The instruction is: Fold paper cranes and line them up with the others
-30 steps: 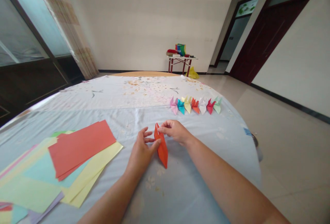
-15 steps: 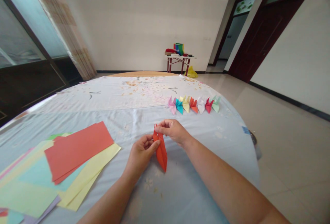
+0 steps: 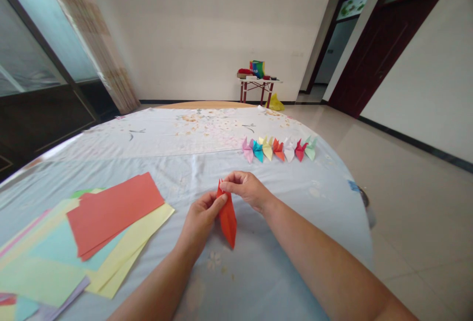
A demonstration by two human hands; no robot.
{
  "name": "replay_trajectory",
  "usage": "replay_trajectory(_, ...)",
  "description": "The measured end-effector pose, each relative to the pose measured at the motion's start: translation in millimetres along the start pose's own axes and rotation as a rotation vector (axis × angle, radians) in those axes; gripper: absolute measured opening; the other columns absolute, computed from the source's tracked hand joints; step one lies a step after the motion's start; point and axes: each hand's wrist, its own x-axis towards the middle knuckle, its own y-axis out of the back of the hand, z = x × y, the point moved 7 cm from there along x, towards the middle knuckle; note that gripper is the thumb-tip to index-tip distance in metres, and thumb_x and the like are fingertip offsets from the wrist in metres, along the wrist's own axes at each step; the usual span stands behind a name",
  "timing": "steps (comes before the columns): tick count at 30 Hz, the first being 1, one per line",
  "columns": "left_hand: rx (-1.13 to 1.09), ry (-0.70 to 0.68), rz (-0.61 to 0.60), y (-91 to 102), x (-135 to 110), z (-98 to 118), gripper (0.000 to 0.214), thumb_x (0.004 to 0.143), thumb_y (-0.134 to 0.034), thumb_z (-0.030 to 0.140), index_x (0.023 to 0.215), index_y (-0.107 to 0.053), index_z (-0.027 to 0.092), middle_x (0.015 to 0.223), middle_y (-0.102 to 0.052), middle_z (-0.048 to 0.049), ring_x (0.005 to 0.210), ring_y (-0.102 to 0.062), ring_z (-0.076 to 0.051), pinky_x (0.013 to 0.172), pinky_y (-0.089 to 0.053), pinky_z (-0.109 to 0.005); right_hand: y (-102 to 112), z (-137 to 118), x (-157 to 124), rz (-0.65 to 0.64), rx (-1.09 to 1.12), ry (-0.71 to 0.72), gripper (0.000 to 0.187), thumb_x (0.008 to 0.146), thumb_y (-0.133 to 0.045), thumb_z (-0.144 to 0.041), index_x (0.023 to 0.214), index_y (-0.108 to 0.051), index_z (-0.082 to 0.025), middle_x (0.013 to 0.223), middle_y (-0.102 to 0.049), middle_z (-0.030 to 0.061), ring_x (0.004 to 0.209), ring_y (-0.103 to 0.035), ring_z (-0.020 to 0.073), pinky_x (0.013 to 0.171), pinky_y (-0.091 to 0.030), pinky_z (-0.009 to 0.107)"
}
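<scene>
A folded piece of orange-red paper (image 3: 228, 222), long and pointed at its near end, is held between my two hands above the cloth. My left hand (image 3: 202, 215) pinches its left side with the thumb on top. At the far end, where narrow tips stick up, the thumb and fingers of my right hand (image 3: 246, 188) are closed on the paper. My fingers hide part of the folds there. Beyond my hands stands a row of several folded paper cranes (image 3: 278, 149) in pink, blue, yellow, orange, white, red and pale green.
Loose sheets of coloured paper lie in a spread pile at the left, with red sheets (image 3: 114, 215) over yellow ones (image 3: 136, 252). A pale blue flowered tablecloth (image 3: 281, 262) covers the round table. A small side table (image 3: 258, 82) holding several things stands by the far wall.
The folded paper's near point has swung slightly to the left, and my left thumb sits a little higher on it. Both hands keep their hold.
</scene>
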Motion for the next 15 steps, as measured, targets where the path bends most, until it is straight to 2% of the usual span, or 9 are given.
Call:
replay_trajectory(4, -0.038, 0.016, -0.014, -1.4, -0.6, -3.4, 0.029, 0.064, -0.068, 0.041, 0.07, -0.06, 0.014, 0.056, -0.056, 0.0032, 0.049, -0.047, -0.008, 0.049, -0.038, -0.019, -0.2, 2.0, -0.7, 0.022, -0.004, -0.015, 0.019, 0.062, -0.069, -0.03, 0.066, -0.06, -0.014, 0.063, -0.058, -0.0032, 0.058, -0.048, 0.0077, 0.063, -0.037, 0.023)
replay_trajectory(10, -0.127, 0.072, -0.068, -7.3, -4.5, -3.1, 0.026, 0.066, -0.068, 0.038, 0.071, -0.057, 0.015, 0.056, -0.056, 0.0042, 0.047, -0.048, -0.007, 0.05, -0.04, -0.019, 1.0, 2.8, -1.5, 0.07, 0.012, -0.029, 0.017, 0.061, -0.068, -0.029, 0.064, -0.062, -0.013, 0.06, -0.058, -0.0031, 0.056, -0.046, 0.0075, 0.061, -0.035, 0.023)
replay_trajectory(15, -0.084, 0.108, -0.076, -11.0, -9.1, -5.6, 0.025, 0.066, -0.068, 0.037, 0.067, -0.055, 0.016, 0.051, -0.055, 0.0055, 0.042, -0.047, -0.006, 0.046, -0.037, -0.018, 11.4, 2.3, 4.3, 0.158, 0.094, -0.017, 0.018, 0.062, -0.067, -0.03, 0.063, -0.06, -0.013, 0.055, -0.051, -0.0047, 0.049, -0.037, 0.0053, 0.051, -0.028, 0.021)
